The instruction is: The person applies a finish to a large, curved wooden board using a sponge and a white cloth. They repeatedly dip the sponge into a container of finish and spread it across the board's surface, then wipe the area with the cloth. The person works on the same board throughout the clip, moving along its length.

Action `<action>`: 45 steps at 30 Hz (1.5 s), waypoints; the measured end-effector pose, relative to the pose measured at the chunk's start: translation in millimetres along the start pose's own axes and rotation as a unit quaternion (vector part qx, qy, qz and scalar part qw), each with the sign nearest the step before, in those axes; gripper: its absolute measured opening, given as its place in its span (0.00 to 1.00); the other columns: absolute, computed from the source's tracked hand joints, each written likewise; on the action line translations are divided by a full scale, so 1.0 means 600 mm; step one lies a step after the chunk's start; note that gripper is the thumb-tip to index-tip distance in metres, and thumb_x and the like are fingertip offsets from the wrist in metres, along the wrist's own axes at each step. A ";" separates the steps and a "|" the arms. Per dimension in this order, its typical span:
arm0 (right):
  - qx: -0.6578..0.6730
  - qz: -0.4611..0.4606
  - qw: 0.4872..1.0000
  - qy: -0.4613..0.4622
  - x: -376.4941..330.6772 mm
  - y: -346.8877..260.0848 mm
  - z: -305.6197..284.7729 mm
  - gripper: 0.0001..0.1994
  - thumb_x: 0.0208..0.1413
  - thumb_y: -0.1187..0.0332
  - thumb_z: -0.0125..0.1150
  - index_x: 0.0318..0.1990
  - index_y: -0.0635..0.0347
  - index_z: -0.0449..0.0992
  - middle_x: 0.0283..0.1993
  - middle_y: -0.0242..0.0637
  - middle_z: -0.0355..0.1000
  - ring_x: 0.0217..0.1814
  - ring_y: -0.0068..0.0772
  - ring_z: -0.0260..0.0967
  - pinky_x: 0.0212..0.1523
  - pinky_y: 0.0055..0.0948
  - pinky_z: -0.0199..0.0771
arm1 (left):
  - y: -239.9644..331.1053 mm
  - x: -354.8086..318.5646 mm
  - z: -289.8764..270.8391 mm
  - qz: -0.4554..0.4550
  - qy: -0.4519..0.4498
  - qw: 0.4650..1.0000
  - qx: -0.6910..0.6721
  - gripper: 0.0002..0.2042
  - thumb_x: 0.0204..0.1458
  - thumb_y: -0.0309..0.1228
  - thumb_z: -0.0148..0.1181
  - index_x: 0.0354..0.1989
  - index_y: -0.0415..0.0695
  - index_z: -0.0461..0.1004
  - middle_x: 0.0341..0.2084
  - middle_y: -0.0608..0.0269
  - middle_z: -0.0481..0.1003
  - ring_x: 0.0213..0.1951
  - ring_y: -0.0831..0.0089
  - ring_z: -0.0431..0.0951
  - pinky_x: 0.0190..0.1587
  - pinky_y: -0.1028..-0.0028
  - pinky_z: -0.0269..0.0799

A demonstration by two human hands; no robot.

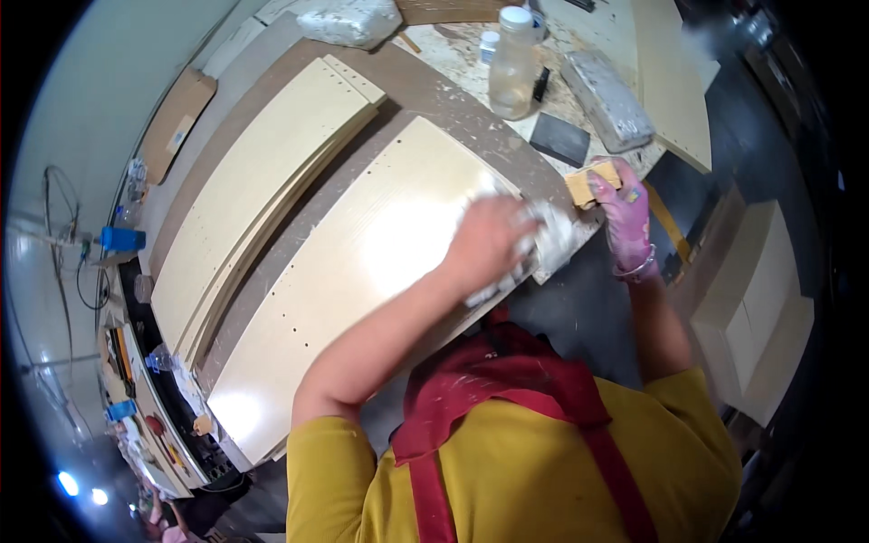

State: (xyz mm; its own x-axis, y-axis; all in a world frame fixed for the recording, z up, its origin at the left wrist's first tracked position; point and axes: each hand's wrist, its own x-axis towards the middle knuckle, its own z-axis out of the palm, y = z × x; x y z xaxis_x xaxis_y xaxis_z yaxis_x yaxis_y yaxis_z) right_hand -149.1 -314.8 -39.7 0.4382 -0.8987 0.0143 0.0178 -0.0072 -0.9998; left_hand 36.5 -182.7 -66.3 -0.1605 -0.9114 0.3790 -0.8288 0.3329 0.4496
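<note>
A long cream panel [362, 235] with small drilled holes lies flat on the worktable, shiny under the light. My left hand [493, 240], bare and smeared by motion, is closed on a crumpled white cloth [554, 240] at the panel's right end. Part of the cloth hangs along the panel's near edge. My right hand [626, 217], in a pink stained glove, grips a small tan block [588, 184] off the table's right corner. Left of the panel rests a stack of similar curved cream panels [262, 190].
A clear bottle with a white lid [512, 72], a dark grey block [559, 138] and a plastic-wrapped grey brick [606, 100] stand beyond the panel. Another cream panel [670, 81] juts out at far right. Open cardboard [751, 308] lies lower right. Another person [172, 525] appears lower left.
</note>
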 end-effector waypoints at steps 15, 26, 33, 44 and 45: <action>-0.350 -0.139 0.904 -0.203 0.255 -0.002 0.318 0.18 0.54 0.58 0.62 0.42 0.65 0.71 0.35 0.50 0.75 0.38 0.43 0.74 0.41 0.36 0.71 | 0.049 -0.412 -0.203 -0.368 0.104 0.910 0.160 0.23 0.36 0.29 0.66 0.47 0.50 0.76 0.51 0.56 0.70 0.53 0.53 0.67 0.56 0.56 0.59; -0.414 -0.270 0.798 -0.344 0.134 0.012 0.466 0.21 0.54 0.56 0.58 0.49 0.62 0.70 0.39 0.53 0.73 0.41 0.58 0.72 0.42 0.43 0.72 | 0.035 -0.422 -0.208 -0.362 0.097 0.916 0.140 0.29 0.29 0.28 0.71 0.48 0.53 0.75 0.51 0.59 0.70 0.54 0.56 0.68 0.54 0.57 0.59; -0.582 -0.223 0.750 -0.223 0.229 -0.009 0.392 0.14 0.53 0.60 0.56 0.43 0.57 0.69 0.38 0.49 0.74 0.39 0.57 0.72 0.40 0.47 0.72 | 0.039 -0.415 -0.212 -0.375 0.100 0.912 0.134 0.28 0.29 0.28 0.71 0.47 0.53 0.75 0.52 0.58 0.70 0.54 0.55 0.67 0.54 0.57 0.59; -0.581 -0.256 0.740 -0.222 0.268 -0.011 0.372 0.14 0.52 0.59 0.58 0.40 0.60 0.70 0.36 0.52 0.74 0.39 0.57 0.73 0.39 0.45 0.73 | 0.035 -0.418 -0.207 -0.368 0.113 0.913 0.134 0.26 0.33 0.31 0.69 0.47 0.52 0.75 0.52 0.58 0.70 0.55 0.55 0.66 0.55 0.57 0.59; -0.547 -0.250 0.765 -0.231 0.247 -0.019 0.387 0.14 0.51 0.60 0.58 0.39 0.60 0.71 0.36 0.52 0.74 0.39 0.57 0.73 0.39 0.46 0.73 | 0.037 -0.422 -0.208 -0.373 0.107 0.912 0.133 0.25 0.34 0.31 0.69 0.47 0.53 0.76 0.52 0.58 0.70 0.55 0.55 0.66 0.55 0.57 0.59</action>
State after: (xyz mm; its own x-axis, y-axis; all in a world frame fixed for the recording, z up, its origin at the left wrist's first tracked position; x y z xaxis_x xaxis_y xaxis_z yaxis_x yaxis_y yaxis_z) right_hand 124.1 -346.1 -23.2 0.8976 -0.4149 0.1488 -0.3651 -0.8891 -0.2762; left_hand 125.3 85.5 -51.2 0.5863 -0.7824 0.2099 -0.7698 -0.4574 0.4452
